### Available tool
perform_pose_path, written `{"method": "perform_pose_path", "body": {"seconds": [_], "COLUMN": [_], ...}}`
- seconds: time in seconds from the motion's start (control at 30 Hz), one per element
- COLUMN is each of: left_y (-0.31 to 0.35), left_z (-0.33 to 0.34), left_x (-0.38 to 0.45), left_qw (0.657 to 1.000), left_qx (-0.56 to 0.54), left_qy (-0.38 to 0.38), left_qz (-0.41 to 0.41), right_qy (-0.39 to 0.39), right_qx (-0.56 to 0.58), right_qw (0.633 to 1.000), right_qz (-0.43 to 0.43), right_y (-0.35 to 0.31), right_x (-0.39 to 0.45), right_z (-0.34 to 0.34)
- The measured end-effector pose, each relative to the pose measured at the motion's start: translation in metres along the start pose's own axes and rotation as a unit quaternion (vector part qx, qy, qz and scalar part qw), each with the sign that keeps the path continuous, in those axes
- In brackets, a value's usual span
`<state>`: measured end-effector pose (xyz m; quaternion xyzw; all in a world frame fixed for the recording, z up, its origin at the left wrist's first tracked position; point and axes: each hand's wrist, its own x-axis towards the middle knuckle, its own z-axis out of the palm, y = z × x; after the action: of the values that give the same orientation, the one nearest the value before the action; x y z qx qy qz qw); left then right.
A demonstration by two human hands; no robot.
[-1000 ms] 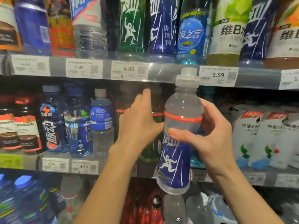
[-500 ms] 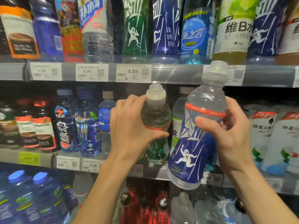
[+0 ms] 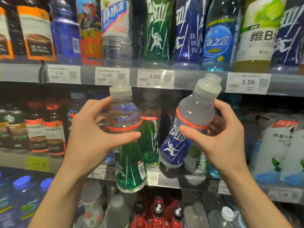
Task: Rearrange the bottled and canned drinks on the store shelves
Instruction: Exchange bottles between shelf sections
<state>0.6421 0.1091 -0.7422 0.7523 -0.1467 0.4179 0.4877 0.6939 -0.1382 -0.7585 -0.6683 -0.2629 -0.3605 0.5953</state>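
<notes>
Two sports-drink bottles are held up in front of store shelving, one in each hand. The green-labelled bottle [image 3: 127, 145] is in the left hand [image 3: 92, 137], which wraps around its middle, thumb across the front just below a red band. It stands nearly upright, its base hanging lower than the edge of the middle shelf [image 3: 172, 180]. The blue-labelled bottle [image 3: 185, 127] is in the right hand [image 3: 218, 139], gripped around the shoulder and upper label with the thumb on the front. It leans, the pale cap pointing up and to the right, the base close to the middle shelf's front edge. The two bottles are apart, side by side.

Between and behind them, another green bottle [image 3: 149, 135] stands on the middle shelf. Dark bottles with orange and cream labels [image 3: 46, 135] fill that shelf to the left; white pouch-like packs [image 3: 283, 150] sit to the right.

Above, the upper shelf [image 3: 197, 78] carries a row of tall bottles. Price tags [image 3: 155, 79] on its front rail read 4.99, 4.99, 4.89 and 5.59. Below, red bottles [image 3: 158, 211] and blue-capped bottles [image 3: 23, 195] show, partly blurred.
</notes>
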Motion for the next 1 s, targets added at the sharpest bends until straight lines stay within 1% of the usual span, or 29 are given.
{"method": "perform_pose_path", "body": {"seconds": [0.2,0.43,0.53,0.63,0.7,0.9,1.0], "left_y": [-0.011,-0.01,-0.01,-0.011,-0.011,-0.011,-0.009], "left_z": [-0.01,-0.001,0.006,0.011,0.013,0.014,0.015], "left_x": [-0.003,-0.006,-0.007,-0.007,-0.008,-0.008,-0.008], "left_qw": [1.0,0.998,0.997,0.996,0.995,0.996,0.996], "left_qx": [-0.015,-0.049,-0.063,-0.072,-0.076,-0.069,-0.067], "left_qy": [0.008,-0.031,-0.046,-0.053,-0.056,-0.059,-0.057], "left_qz": [-0.014,0.009,0.011,0.011,0.016,0.021,0.025], "right_qy": [-0.003,0.011,0.014,0.033,0.04,0.097,0.1], "right_qx": [-0.048,-0.118,-0.166,-0.257,-0.302,-0.366,-0.394], "right_qw": [0.999,0.993,0.986,0.966,0.952,0.925,0.913], "right_qz": [0.012,0.029,0.018,-0.023,-0.031,-0.043,-0.032], "right_y": [0.006,0.016,0.019,0.02,0.021,0.024,0.031], "right_x": [-0.006,-0.009,-0.009,-0.008,-0.008,-0.013,-0.012], "right_z": [0.017,0.029,0.033,0.037,0.041,0.051,0.052]}}
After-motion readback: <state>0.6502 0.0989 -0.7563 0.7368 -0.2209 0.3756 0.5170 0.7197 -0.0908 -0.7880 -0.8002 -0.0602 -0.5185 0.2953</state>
